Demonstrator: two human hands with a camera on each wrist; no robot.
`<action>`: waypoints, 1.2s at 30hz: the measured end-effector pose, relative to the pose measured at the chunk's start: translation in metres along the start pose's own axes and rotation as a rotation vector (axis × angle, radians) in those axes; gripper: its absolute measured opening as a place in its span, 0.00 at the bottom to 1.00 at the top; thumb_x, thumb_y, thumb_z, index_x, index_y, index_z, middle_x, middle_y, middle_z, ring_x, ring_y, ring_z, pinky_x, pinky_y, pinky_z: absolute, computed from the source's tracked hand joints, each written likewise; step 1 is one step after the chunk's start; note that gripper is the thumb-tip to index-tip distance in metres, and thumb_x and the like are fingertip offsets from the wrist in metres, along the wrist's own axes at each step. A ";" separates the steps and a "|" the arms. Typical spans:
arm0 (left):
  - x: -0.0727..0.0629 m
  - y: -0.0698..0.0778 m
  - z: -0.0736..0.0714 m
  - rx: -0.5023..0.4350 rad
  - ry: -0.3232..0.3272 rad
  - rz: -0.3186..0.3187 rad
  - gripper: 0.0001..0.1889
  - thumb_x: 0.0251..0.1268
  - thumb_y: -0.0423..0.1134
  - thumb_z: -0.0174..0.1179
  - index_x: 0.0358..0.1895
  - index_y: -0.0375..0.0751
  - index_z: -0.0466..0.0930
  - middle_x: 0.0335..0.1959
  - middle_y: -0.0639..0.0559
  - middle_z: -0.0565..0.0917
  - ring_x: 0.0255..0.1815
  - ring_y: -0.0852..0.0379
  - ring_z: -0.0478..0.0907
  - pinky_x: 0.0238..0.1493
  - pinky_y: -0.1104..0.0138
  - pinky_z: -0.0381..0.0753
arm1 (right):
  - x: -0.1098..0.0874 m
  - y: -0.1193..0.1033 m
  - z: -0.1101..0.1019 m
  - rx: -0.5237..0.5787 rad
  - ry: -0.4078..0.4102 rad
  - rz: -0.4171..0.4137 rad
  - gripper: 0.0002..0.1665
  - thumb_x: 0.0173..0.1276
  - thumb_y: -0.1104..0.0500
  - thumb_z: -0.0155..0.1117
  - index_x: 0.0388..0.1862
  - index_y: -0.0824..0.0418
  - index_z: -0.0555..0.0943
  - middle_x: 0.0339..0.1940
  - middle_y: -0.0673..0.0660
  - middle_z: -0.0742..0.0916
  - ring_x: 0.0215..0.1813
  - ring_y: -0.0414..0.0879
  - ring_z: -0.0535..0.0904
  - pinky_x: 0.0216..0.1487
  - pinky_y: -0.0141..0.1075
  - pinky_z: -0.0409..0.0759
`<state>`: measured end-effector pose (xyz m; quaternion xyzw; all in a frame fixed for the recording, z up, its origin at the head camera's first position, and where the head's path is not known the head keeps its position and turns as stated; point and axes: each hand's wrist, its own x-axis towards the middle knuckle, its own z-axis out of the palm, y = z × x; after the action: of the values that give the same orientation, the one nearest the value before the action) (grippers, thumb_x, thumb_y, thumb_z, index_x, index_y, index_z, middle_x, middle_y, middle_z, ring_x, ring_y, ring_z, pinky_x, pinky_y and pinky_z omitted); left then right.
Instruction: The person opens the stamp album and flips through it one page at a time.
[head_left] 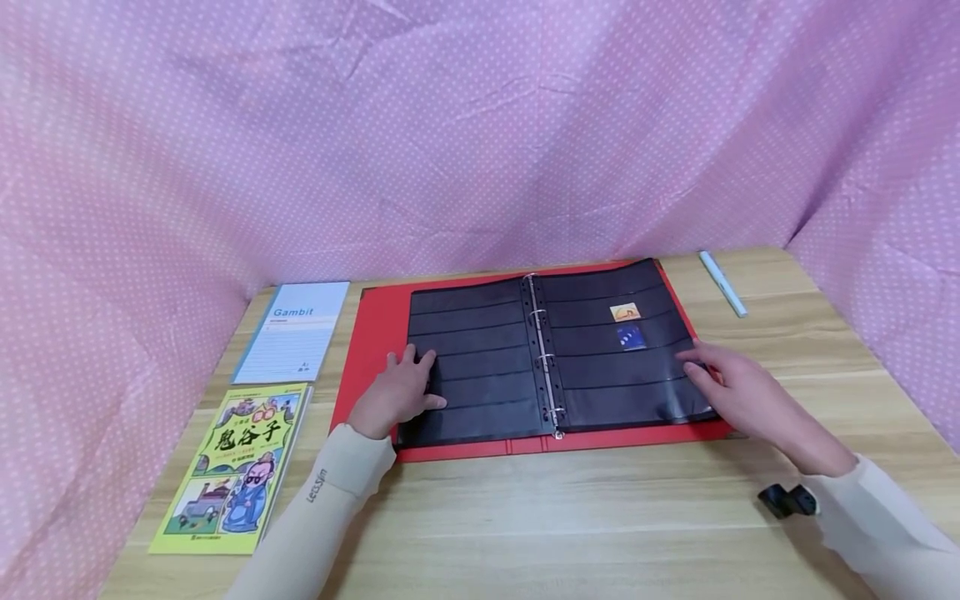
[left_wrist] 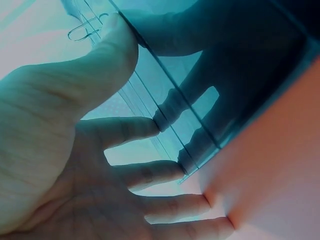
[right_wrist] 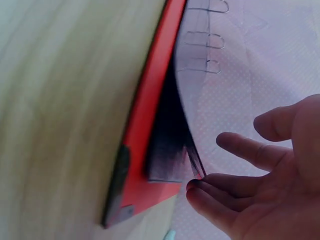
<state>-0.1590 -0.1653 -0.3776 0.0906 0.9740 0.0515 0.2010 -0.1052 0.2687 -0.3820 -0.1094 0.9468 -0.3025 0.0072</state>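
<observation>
A red ring binder (head_left: 369,337) lies spread on the table, holding black pocket pages on metal rings (head_left: 546,358). My left hand (head_left: 396,390) rests with spread fingers on the outer part of the left page (head_left: 483,362) and the red cover beside it. At the outer edge of the right page (head_left: 607,392), my right hand (head_left: 738,398) touches with its fingertips. The right wrist view has that page edge (right_wrist: 192,150) raised against the fingers (right_wrist: 215,205), the thumb apart from it. Two small cards, one yellow-orange (head_left: 624,312) and one blue (head_left: 632,337), sit in the right page's pockets.
Left of the binder lie a pale blue Gambit notebook (head_left: 296,333) and a yellow-green comic book (head_left: 232,471). A light blue pen (head_left: 723,285) lies at the back right. Pink dotted cloth (head_left: 480,142) hangs behind the wooden table (head_left: 525,525).
</observation>
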 end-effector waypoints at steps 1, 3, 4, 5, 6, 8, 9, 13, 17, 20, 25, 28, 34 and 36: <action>0.000 0.000 0.000 -0.003 -0.003 -0.003 0.45 0.57 0.50 0.66 0.73 0.39 0.54 0.71 0.31 0.51 0.69 0.27 0.47 0.54 0.44 0.71 | 0.000 -0.002 -0.001 -0.001 0.017 -0.013 0.19 0.74 0.56 0.51 0.54 0.69 0.78 0.62 0.75 0.71 0.62 0.71 0.65 0.57 0.64 0.63; 0.001 0.000 0.000 -0.005 -0.008 -0.009 0.45 0.57 0.50 0.66 0.74 0.40 0.53 0.72 0.31 0.50 0.69 0.27 0.46 0.54 0.44 0.71 | -0.001 -0.007 -0.002 -0.003 0.036 -0.023 0.19 0.74 0.55 0.52 0.53 0.67 0.79 0.63 0.73 0.72 0.63 0.70 0.65 0.57 0.64 0.63; 0.001 0.000 0.000 -0.003 -0.010 -0.011 0.45 0.57 0.50 0.66 0.74 0.40 0.53 0.72 0.31 0.50 0.69 0.27 0.46 0.54 0.44 0.71 | -0.002 -0.009 -0.003 -0.006 0.045 -0.029 0.18 0.73 0.55 0.53 0.53 0.66 0.80 0.63 0.71 0.72 0.63 0.70 0.65 0.57 0.64 0.63; 0.001 0.000 0.001 -0.001 -0.011 -0.012 0.45 0.57 0.50 0.66 0.74 0.40 0.53 0.72 0.31 0.50 0.69 0.26 0.46 0.54 0.44 0.71 | -0.002 -0.012 -0.003 -0.007 0.048 -0.034 0.18 0.73 0.54 0.53 0.53 0.65 0.80 0.63 0.70 0.73 0.63 0.69 0.65 0.57 0.64 0.63; 0.001 0.000 0.001 0.000 -0.012 -0.013 0.45 0.57 0.50 0.66 0.74 0.40 0.53 0.72 0.31 0.50 0.69 0.26 0.46 0.54 0.44 0.71 | -0.002 -0.015 -0.004 -0.007 0.049 -0.043 0.18 0.73 0.54 0.54 0.53 0.64 0.80 0.64 0.68 0.73 0.64 0.68 0.66 0.57 0.64 0.63; 0.002 0.000 0.001 0.002 -0.013 -0.013 0.45 0.57 0.51 0.66 0.74 0.40 0.53 0.72 0.31 0.50 0.69 0.26 0.46 0.54 0.43 0.71 | -0.002 -0.021 -0.004 0.004 0.052 -0.077 0.17 0.72 0.55 0.56 0.53 0.63 0.80 0.64 0.65 0.74 0.64 0.66 0.67 0.57 0.62 0.64; 0.002 0.000 0.001 0.004 -0.012 -0.012 0.45 0.57 0.51 0.66 0.74 0.40 0.53 0.72 0.31 0.50 0.69 0.26 0.46 0.54 0.43 0.71 | -0.002 -0.024 -0.003 0.009 0.051 -0.099 0.17 0.71 0.55 0.57 0.53 0.62 0.81 0.64 0.64 0.75 0.64 0.64 0.67 0.57 0.61 0.65; 0.002 -0.001 0.001 0.005 -0.015 -0.013 0.45 0.57 0.51 0.66 0.74 0.40 0.53 0.72 0.31 0.50 0.69 0.27 0.46 0.55 0.43 0.70 | -0.002 -0.032 -0.002 0.006 0.025 -0.212 0.17 0.69 0.56 0.60 0.55 0.59 0.80 0.66 0.57 0.73 0.65 0.58 0.68 0.62 0.49 0.66; 0.003 -0.001 0.001 0.010 -0.017 -0.013 0.45 0.56 0.51 0.66 0.74 0.40 0.53 0.72 0.31 0.50 0.69 0.27 0.47 0.55 0.43 0.70 | -0.002 -0.039 -0.003 0.046 -0.012 -0.317 0.18 0.71 0.58 0.57 0.59 0.53 0.78 0.71 0.52 0.68 0.69 0.52 0.62 0.65 0.26 0.57; 0.003 0.000 0.001 0.018 -0.018 -0.010 0.45 0.57 0.52 0.66 0.74 0.40 0.53 0.72 0.31 0.50 0.69 0.27 0.47 0.55 0.44 0.70 | 0.000 -0.043 -0.006 0.106 -0.022 -0.370 0.22 0.72 0.62 0.55 0.63 0.50 0.75 0.73 0.51 0.64 0.72 0.47 0.57 0.64 0.21 0.51; 0.003 0.001 0.001 0.033 -0.015 -0.001 0.45 0.57 0.52 0.65 0.74 0.41 0.53 0.72 0.31 0.51 0.69 0.28 0.48 0.55 0.44 0.71 | 0.002 -0.045 -0.010 0.180 0.018 -0.432 0.25 0.71 0.68 0.50 0.65 0.54 0.73 0.74 0.54 0.63 0.73 0.47 0.54 0.64 0.22 0.53; 0.004 0.000 0.002 0.032 -0.020 -0.002 0.45 0.57 0.53 0.65 0.74 0.41 0.53 0.72 0.31 0.50 0.69 0.28 0.48 0.56 0.44 0.69 | 0.005 -0.047 -0.011 0.244 0.065 -0.497 0.24 0.72 0.68 0.46 0.66 0.60 0.71 0.73 0.58 0.63 0.73 0.50 0.55 0.64 0.24 0.56; 0.005 -0.001 0.002 0.020 -0.027 -0.021 0.46 0.57 0.52 0.66 0.74 0.41 0.52 0.72 0.32 0.49 0.69 0.27 0.46 0.56 0.44 0.69 | 0.014 -0.050 -0.014 0.418 0.155 -0.587 0.28 0.78 0.52 0.38 0.67 0.70 0.67 0.73 0.66 0.61 0.73 0.57 0.51 0.65 0.31 0.57; 0.005 -0.001 0.002 0.022 -0.027 -0.019 0.46 0.57 0.52 0.66 0.74 0.41 0.52 0.72 0.32 0.49 0.69 0.27 0.46 0.56 0.44 0.69 | 0.018 -0.051 -0.015 0.456 0.185 -0.599 0.33 0.78 0.46 0.37 0.67 0.70 0.66 0.72 0.67 0.61 0.74 0.57 0.51 0.64 0.32 0.57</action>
<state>-0.1627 -0.1648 -0.3812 0.0840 0.9725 0.0375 0.2138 -0.1135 0.2328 -0.3395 -0.3488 0.7779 -0.5028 -0.1429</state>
